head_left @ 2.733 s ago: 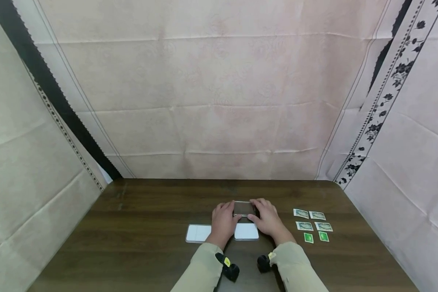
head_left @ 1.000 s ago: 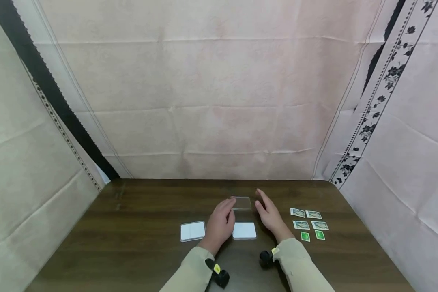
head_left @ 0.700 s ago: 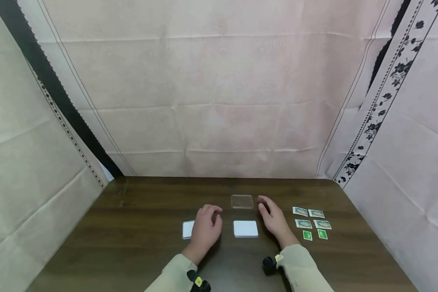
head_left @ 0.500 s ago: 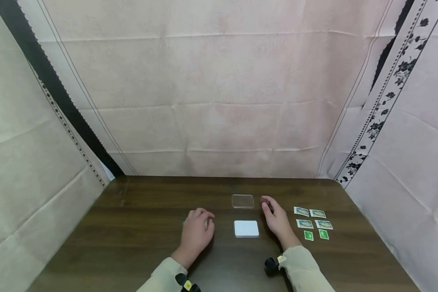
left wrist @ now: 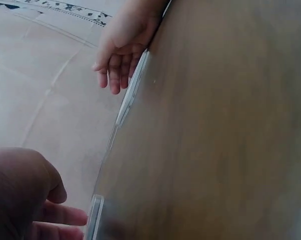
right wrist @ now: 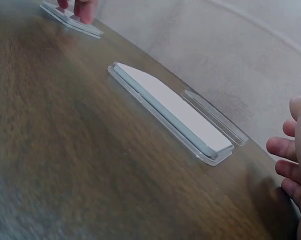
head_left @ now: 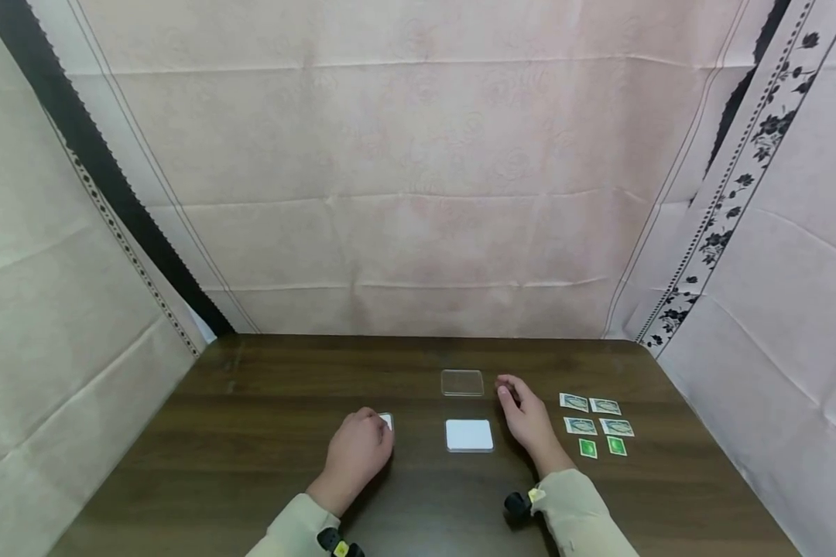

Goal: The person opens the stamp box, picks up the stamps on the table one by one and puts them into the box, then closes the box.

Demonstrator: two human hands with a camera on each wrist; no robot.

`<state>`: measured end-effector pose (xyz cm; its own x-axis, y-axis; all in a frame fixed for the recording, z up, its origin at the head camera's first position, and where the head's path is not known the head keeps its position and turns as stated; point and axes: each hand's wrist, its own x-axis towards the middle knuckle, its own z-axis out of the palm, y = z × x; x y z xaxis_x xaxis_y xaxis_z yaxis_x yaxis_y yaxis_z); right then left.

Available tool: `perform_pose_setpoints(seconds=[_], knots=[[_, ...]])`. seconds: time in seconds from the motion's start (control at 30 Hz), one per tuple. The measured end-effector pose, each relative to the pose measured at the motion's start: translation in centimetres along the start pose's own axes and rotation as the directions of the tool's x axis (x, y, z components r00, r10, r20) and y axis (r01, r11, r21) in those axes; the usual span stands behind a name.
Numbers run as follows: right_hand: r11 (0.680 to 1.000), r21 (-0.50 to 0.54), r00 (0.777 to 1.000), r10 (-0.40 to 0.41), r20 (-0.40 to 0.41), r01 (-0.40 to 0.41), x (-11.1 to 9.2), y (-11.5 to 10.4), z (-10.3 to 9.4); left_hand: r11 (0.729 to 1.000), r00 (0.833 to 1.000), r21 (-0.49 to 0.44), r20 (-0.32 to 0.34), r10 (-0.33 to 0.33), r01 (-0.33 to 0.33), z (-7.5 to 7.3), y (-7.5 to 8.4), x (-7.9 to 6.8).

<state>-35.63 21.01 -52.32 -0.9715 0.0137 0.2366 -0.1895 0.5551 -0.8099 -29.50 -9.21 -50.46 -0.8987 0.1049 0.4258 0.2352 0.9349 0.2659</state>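
Lying under the left hand [head_left: 357, 449], gripped or merely touched I cannot tell, one of two white rectangular slabs [head_left: 388, 422] shows fingertips [right wrist: 85, 13] on it from the right wrist but not the head, while rightward are its twin [head_left: 470, 435], one clear plastic cover [head_left: 462, 383], the relaxed right hand [head_left: 525, 416], four pale patterned slips [head_left: 581, 426] and two green ones [head_left: 616, 445].

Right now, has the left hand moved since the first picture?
Yes: in the head view, the left hand has moved left, away from the middle white block, which stayed put.
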Motion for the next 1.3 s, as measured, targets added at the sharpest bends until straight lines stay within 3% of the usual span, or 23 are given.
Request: perform_pose_setpoints(seconds=[0.13,0.43,0.63,0.8,0.97,1.1,1.3], knots=[[1.000,-0.013,1.000,-0.019,-0.002,0.019,0.1,0.0,0.1,0.998,1.000,-0.054,-0.016,-0.015,0.014,0.2,-1.1,0.8],[1.000,-0.022,1.000,0.004,0.010,-0.004,0.2,0.1,0.6,0.973,0.981,-0.129,-0.001,-0.194,0.192,0.3,-4.7,2.4],[1.000,-0.022,1.000,0.003,0.006,-0.003,0.2,0.1,0.6,0.974,0.984,-0.161,-0.057,-0.170,0.159,0.4,-6.1,2.8],[1.000,-0.018,1.000,-0.012,0.001,0.012,0.2,0.0,0.5,0.970,0.983,-0.173,-0.046,-0.179,0.169,0.4,-6.2,3.1],[0.997,-0.045,0.998,-0.065,0.000,0.065,-0.2,0.1,0.2,0.950,0.982,-0.268,-0.045,-0.181,0.163,0.6,-5.5,3.3],[0.983,-0.103,0.988,-0.151,0.038,0.154,-1.3,0.3,-0.3,0.923,0.988,-0.363,-0.035,-0.151,0.128,0.9,-3.2,3.2],[0.952,-0.161,0.961,-0.237,0.143,0.259,-2.4,0.5,-0.7,0.850,0.988,-0.508,0.133,-0.081,0.138,1.9,1.2,3.1]])
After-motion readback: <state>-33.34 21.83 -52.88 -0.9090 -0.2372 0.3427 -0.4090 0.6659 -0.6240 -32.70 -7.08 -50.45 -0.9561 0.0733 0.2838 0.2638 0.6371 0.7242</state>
